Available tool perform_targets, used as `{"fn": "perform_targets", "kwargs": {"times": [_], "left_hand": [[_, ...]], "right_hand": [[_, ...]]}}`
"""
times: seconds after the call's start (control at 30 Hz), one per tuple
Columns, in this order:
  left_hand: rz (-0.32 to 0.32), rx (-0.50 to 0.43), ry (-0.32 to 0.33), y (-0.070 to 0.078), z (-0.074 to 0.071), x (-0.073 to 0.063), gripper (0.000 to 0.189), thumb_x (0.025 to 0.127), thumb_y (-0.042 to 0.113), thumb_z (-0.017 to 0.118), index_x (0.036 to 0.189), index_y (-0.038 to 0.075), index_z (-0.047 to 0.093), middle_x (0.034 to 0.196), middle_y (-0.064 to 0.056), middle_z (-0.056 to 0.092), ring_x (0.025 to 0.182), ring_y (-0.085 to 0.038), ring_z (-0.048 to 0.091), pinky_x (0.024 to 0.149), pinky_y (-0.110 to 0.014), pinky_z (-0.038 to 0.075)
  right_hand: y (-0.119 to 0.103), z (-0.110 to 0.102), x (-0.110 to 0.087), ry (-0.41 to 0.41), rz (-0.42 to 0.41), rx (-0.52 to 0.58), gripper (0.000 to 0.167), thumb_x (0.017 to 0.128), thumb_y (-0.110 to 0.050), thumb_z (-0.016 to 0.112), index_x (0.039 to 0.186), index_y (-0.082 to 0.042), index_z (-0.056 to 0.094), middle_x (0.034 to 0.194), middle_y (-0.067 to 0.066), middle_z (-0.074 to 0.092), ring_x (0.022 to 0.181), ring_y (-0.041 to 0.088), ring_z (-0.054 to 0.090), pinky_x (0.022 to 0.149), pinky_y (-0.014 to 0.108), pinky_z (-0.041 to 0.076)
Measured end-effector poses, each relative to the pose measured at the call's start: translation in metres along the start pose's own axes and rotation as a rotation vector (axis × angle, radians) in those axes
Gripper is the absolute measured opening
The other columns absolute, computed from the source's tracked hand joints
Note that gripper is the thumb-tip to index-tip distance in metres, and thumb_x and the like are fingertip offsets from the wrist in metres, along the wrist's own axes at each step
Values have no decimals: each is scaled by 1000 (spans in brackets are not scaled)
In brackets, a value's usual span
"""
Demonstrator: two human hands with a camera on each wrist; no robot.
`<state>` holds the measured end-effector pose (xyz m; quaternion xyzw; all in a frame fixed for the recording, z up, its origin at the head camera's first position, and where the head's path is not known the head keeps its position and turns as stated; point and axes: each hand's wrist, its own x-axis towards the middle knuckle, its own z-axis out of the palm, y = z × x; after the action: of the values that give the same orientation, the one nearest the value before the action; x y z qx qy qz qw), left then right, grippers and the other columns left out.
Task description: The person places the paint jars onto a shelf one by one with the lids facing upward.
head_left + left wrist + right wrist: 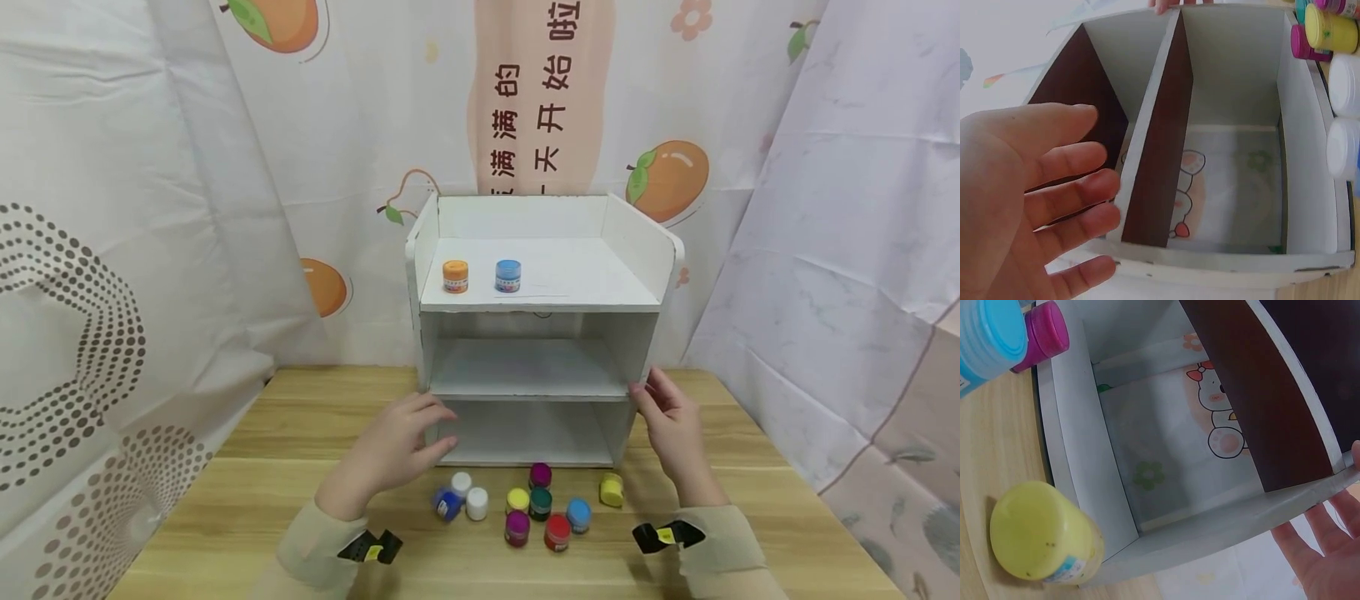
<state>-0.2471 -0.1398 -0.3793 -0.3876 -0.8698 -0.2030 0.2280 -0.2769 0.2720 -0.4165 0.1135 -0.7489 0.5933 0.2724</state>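
A white shelf unit (525, 397) stands on the wooden table. On its top board sit an orange paint jar (455, 277) and a light blue paint jar (507, 276). My left hand (401, 442) is beside the unit's left front edge, fingers spread and holding nothing; in the left wrist view, the same hand (1054, 200) overlaps the divider. At the right side panel, my right hand (671, 421) touches the unit with its thumb at the front edge. Its fingers (1329, 534) lie along the outer face in the right wrist view, partly hidden by the panel.
Before the unit lie several paint jars: white (477, 503), dark blue (448, 505), purple (517, 527), dark green (540, 502), red (557, 532), blue (578, 514) and a tipped yellow one (611, 490). A patterned curtain (360, 125) hangs behind.
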Motion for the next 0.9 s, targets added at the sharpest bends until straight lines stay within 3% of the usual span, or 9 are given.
{"fn": "perform_targets", "kwargs": {"times": [0.17, 0.33, 0.57, 0.7, 0.9], "left_hand": [[-32, -3, -102, -10, 3, -7, 27, 90, 27, 80, 112, 14, 74, 111, 2, 69, 88, -10, 64, 82, -34, 56], [-117, -45, -246, -18, 7, -13, 31, 89, 23, 79, 117, 13, 74, 119, -1, 68, 102, -17, 66, 89, -39, 55], [-271, -166, -395, -28, 18, -18, 33, 90, 18, 76, 123, 12, 73, 140, -15, 60, 132, -34, 53, 106, -50, 45], [-341, -229, -465, -31, 23, -21, 37, 89, 17, 74, 125, 11, 72, 138, -12, 61, 127, -32, 56, 101, -49, 49], [-314, -267, -522, -31, 29, -25, 36, 86, 10, 75, 122, 10, 72, 123, -2, 68, 113, -23, 63, 94, -43, 53]], "right_hand": [[0, -1, 0, 7, 6, 0, 45, 104, -12, 60, 148, -4, 53, 138, 17, 60, 113, 2, 60, 85, 17, 53], [3, -2, 1, 12, 2, -7, 44, 104, -12, 60, 147, -5, 54, 136, 13, 62, 113, 3, 61, 85, 17, 53], [4, -2, 1, 9, -2, -20, 44, 104, -14, 61, 147, -6, 55, 135, 11, 62, 112, 3, 61, 84, 18, 53], [5, -2, 1, 9, -1, -23, 44, 104, -14, 61, 147, -6, 55, 135, 12, 62, 112, 3, 61, 84, 18, 53], [5, -1, 2, 15, 6, -23, 44, 104, -14, 61, 147, -7, 55, 134, 10, 63, 112, 3, 61, 84, 18, 54]]}}
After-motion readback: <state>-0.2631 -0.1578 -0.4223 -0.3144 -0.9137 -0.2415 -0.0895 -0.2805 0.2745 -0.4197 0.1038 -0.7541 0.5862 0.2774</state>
